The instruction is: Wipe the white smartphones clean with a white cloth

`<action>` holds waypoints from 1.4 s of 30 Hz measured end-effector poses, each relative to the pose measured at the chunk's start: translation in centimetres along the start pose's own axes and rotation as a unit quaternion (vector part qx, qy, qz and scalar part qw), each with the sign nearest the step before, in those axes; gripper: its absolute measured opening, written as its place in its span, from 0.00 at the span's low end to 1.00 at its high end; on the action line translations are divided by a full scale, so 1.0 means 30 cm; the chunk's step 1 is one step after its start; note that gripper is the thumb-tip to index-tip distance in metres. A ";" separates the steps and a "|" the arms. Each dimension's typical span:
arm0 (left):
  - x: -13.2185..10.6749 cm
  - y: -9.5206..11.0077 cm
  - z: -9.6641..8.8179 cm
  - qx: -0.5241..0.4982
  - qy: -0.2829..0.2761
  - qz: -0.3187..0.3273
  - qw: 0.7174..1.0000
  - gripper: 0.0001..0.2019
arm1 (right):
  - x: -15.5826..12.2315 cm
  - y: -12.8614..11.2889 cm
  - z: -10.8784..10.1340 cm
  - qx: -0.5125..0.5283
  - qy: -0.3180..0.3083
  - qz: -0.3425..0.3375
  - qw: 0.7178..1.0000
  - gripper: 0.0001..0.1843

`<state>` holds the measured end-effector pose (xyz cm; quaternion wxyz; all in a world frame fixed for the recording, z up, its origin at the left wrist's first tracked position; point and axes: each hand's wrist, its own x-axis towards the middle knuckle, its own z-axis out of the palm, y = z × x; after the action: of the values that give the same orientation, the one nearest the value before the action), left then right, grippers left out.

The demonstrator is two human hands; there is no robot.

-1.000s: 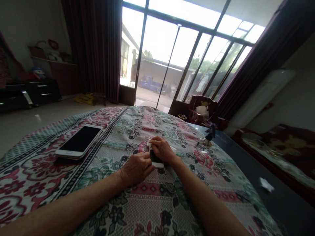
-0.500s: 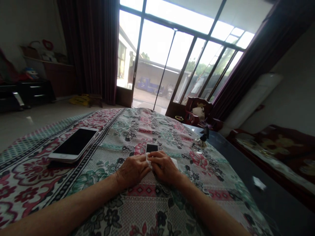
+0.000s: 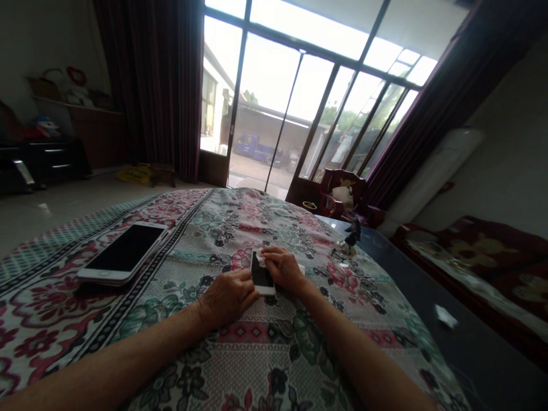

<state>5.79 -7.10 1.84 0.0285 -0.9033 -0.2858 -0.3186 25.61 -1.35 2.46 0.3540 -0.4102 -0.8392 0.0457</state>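
Observation:
A small white-framed phone (image 3: 262,278) with a dark screen lies on the flowered tablecloth (image 3: 257,348) in front of me. My left hand (image 3: 229,294) grips its left edge, fingers curled. From the right, my right hand (image 3: 282,268) presses a crumpled white tissue (image 3: 261,260) onto the upper part of the screen, its fingers closed around it. Part of the tissue is hidden under the fingers. Farther left lies a larger white phone (image 3: 124,251), which neither hand touches.
Glasses and a dark object (image 3: 351,234) sit toward the table's right side. A crumpled white paper (image 3: 445,315) lies on a dark surface at the right. Wooden seats (image 3: 483,251) stand beyond, and a glass door (image 3: 274,125) is ahead.
My right hand has slid up and away from my left hand with the tissue, uncovering most of the small phone's screen. My left hand stays at the left edge.

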 end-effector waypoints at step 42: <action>-0.011 -0.079 0.035 -0.069 0.046 -0.153 0.985 0.12 | -0.110 -0.191 -0.013 0.001 -0.048 -0.014 0.999 0.14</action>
<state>4.90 -5.06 0.52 -0.0700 -0.8329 -0.3964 -0.3798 23.45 -7.60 3.00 0.3138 -0.3958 -0.8609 0.0611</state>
